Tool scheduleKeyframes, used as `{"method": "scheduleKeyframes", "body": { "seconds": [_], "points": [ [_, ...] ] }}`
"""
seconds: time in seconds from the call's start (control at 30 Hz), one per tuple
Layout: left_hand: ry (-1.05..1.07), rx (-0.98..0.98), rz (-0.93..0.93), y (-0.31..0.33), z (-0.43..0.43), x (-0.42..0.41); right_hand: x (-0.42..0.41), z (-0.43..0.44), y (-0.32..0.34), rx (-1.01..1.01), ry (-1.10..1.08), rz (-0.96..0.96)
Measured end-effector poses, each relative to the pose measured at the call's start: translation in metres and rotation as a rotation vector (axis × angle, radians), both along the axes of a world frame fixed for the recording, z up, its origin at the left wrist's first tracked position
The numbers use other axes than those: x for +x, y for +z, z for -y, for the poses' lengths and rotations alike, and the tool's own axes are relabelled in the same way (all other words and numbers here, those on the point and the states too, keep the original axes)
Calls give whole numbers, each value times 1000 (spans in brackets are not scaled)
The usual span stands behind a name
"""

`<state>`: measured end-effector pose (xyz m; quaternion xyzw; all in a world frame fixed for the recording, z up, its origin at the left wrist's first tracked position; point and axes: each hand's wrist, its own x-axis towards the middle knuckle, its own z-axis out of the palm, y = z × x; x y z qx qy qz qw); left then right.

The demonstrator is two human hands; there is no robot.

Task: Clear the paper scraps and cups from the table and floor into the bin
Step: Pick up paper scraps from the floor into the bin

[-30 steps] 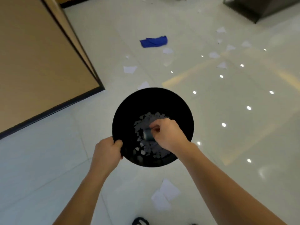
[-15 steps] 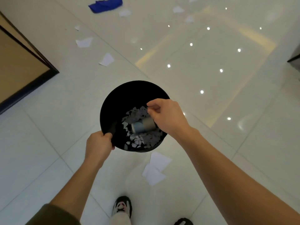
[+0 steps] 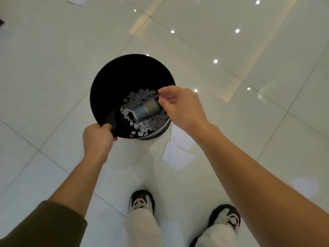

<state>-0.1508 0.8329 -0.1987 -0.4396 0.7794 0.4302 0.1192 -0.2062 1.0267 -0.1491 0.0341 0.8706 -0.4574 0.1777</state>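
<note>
Gripping the bin is left hand; sideways cup points toward half-open right hand.

Head view, steeply down over bin

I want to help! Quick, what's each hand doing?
Left hand: grips the bin rim.
Right hand: open, holding nothing.

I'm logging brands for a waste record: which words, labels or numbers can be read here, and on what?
None can be read.
The cup in the bin shows only plain grey and blue bands; the paper scraps inside and the sheets on the floor look blank; the shoes bear no legible mark.
</note>
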Motion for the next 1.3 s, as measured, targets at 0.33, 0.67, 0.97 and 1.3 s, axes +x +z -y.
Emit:
{"method": "scheduleKeyframes", "body": {
  "seconds": [0.33, 0.67, 0.97, 1.3],
  "points": [
    [-42, 40, 67, -11, 15, 35, 28, 27, -26, -25, -5, 10],
    [-1257, -20, 67, -50, -97, 63, 41, -26, -53, 100, -207, -48],
    [-1791, -610, 128, -211, -156, 26, 51, -84, -153, 142, -308, 19],
    [-1638, -620, -111, -222, -158, 48, 63, -105, -171, 56, -365, 33]
  ]
}}
